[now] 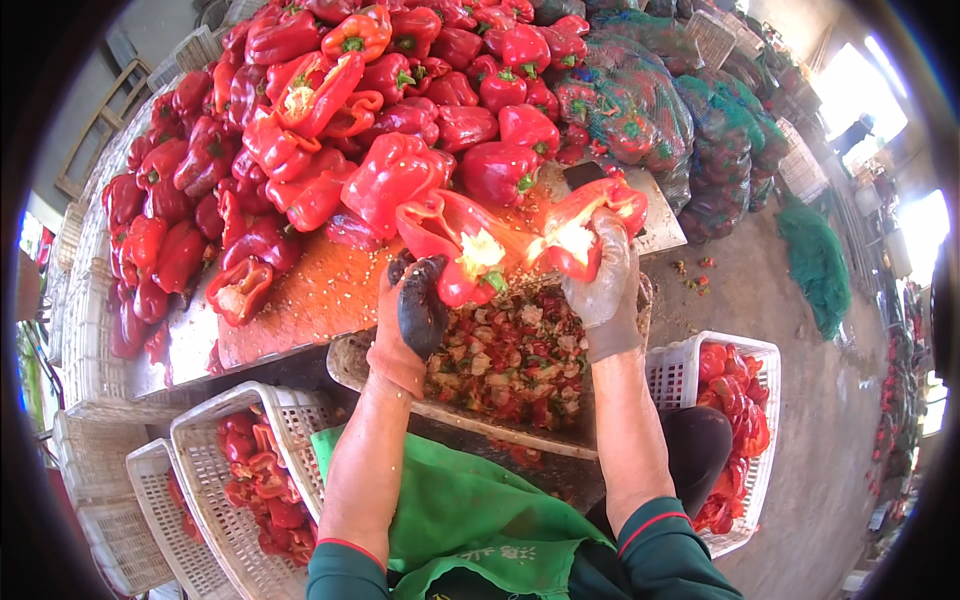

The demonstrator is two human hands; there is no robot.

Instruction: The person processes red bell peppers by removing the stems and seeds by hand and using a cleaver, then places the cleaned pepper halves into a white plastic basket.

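Both my hands wear work gloves and hold parts of a split red bell pepper above a trough. My left hand (411,315), in a glove with dark fingers, is closed on one pepper half (440,228); its pale seed core and green stem show. My right hand (608,290), in a pale stained glove, grips the other pepper half (610,200), its lit inner side showing pale flesh. The halves sit close together, and glare hides whether they still touch. Beneath them, the trough (500,433) holds cut-out cores, seeds and red scraps. Whether either hand also holds a tool is hidden.
A large heap of whole red peppers (455,90) covers the table beyond an orange board (290,300). White crates (215,500) with cut peppers stand at left, another crate (685,370) at right. Filled net bags (640,100) are at far right; green netting (815,260) lies on the floor.
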